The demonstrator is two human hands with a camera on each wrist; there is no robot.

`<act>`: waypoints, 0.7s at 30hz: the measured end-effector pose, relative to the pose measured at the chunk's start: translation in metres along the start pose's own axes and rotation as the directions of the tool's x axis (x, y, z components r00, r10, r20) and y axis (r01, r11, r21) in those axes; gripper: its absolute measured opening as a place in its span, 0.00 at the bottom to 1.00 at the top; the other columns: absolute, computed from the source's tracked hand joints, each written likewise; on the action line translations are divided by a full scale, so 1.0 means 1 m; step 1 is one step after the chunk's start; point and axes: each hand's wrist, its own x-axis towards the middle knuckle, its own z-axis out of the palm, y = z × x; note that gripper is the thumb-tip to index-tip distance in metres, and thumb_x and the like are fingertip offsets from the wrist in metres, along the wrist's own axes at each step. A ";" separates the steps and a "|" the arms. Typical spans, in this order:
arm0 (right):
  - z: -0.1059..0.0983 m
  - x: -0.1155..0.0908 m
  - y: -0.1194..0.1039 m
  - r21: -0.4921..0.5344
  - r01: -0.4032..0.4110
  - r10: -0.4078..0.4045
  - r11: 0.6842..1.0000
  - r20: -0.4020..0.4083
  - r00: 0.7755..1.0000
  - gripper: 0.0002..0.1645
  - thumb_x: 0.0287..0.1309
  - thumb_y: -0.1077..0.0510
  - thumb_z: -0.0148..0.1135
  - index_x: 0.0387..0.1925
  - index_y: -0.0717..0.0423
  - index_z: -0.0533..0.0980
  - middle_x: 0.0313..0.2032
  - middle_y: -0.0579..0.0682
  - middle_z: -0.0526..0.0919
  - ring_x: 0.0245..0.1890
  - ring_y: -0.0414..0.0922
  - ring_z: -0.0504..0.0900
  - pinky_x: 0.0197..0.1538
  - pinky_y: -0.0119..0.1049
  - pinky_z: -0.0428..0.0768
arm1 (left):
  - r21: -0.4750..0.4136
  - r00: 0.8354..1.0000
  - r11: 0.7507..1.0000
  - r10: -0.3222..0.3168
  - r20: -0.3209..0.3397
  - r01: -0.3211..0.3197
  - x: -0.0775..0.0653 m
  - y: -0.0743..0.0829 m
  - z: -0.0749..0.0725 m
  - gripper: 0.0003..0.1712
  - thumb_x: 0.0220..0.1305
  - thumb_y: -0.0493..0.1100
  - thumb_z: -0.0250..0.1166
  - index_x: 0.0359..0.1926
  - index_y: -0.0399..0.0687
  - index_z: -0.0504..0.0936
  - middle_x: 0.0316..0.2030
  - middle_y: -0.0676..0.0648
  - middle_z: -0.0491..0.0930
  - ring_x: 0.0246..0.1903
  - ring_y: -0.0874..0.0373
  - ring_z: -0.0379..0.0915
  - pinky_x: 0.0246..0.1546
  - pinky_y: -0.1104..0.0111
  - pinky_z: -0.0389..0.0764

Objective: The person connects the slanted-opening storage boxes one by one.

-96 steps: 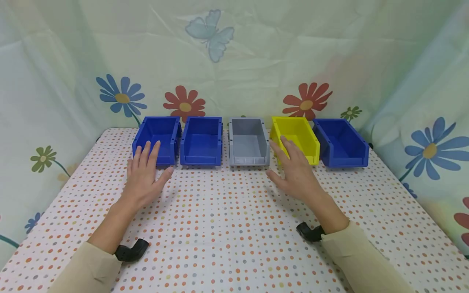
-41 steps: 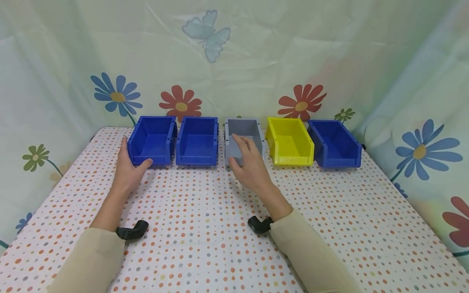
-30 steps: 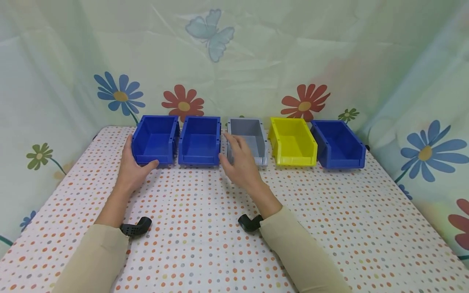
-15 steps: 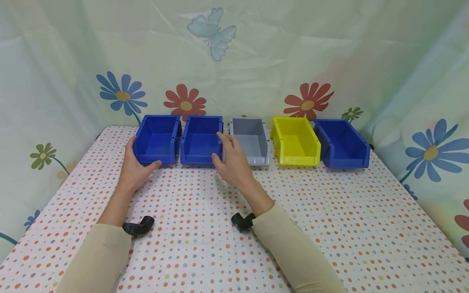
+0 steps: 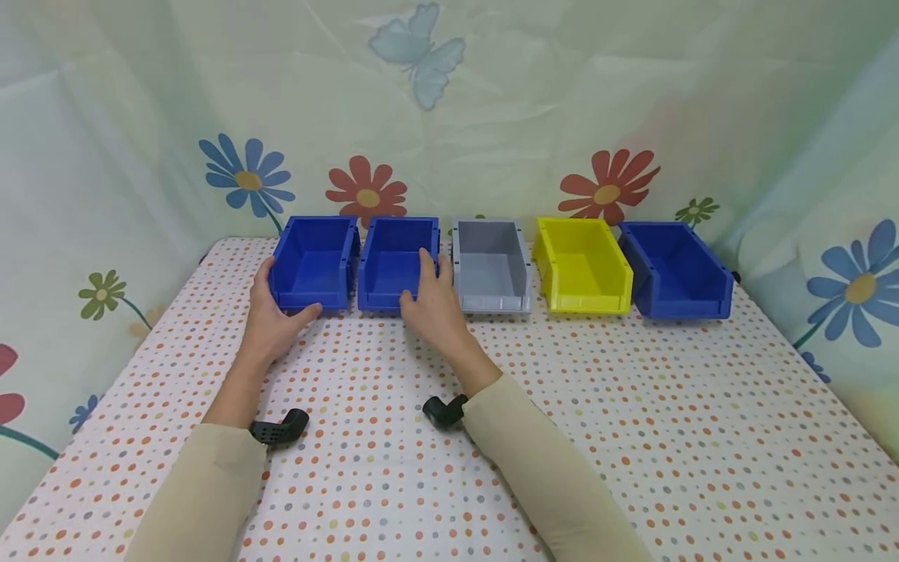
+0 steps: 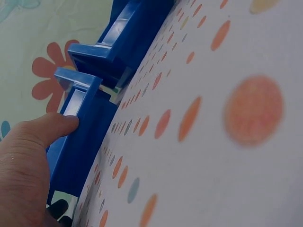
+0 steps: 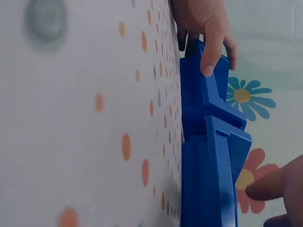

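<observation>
Blue bin (image 5: 312, 269), leftmost on the table (image 5: 379, 499), is gripped by the left hand (image 5: 274, 321), thumb at its front, while the right hand (image 5: 437, 311) hovers, fingers apart, near the second blue bin (image 5: 390, 269), so a one-sided tug might knock the two together.

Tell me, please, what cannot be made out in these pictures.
Left bin, left wrist view: partly hidden by left hand.
Right hand, right wrist view: mostly cut off by right edge.
Second bin, right wrist view: cut off by bottom edge.
Top-left dot, right wrist view: blurred.
</observation>
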 end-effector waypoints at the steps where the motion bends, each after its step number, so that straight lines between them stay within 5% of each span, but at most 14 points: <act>1: 0.001 0.002 0.000 0.006 -0.003 0.003 1.000 -0.010 1.000 0.45 0.73 0.59 0.54 0.83 0.55 0.46 0.80 0.67 0.45 0.51 0.63 0.84 0.48 0.53 0.85 | 0.000 1.000 1.000 0.001 -0.002 -0.001 0.000 0.000 0.000 0.64 0.64 0.48 0.72 0.83 0.62 0.32 0.82 0.35 0.40 0.80 0.33 0.42 0.77 0.34 0.51; 4: 0.003 0.007 0.002 0.037 -0.016 0.017 0.999 -0.028 0.999 0.44 0.72 0.63 0.50 0.83 0.57 0.46 0.79 0.68 0.49 0.50 0.62 0.82 0.46 0.52 0.84 | 0.006 1.000 1.000 0.005 -0.002 -0.005 0.000 0.001 -0.001 0.65 0.64 0.48 0.72 0.83 0.62 0.32 0.82 0.35 0.40 0.80 0.32 0.42 0.77 0.33 0.51; 12: 0.001 0.018 0.010 0.079 -0.042 0.047 0.996 -0.063 0.997 0.41 0.66 0.71 0.45 0.80 0.55 0.55 0.69 0.67 0.66 0.57 0.59 0.77 0.60 0.52 0.81 | 0.019 1.000 1.000 0.005 0.005 -0.005 0.001 0.003 -0.001 0.65 0.64 0.50 0.72 0.83 0.63 0.31 0.82 0.35 0.41 0.80 0.32 0.42 0.76 0.33 0.52; 21: 0.001 0.017 0.012 0.110 -0.031 0.038 0.993 -0.065 0.997 0.41 0.66 0.71 0.44 0.80 0.54 0.57 0.67 0.65 0.67 0.56 0.57 0.75 0.60 0.51 0.80 | 0.002 1.000 1.000 -0.002 0.013 0.002 0.000 0.004 0.000 0.65 0.64 0.49 0.72 0.83 0.64 0.31 0.82 0.35 0.40 0.80 0.32 0.42 0.76 0.33 0.51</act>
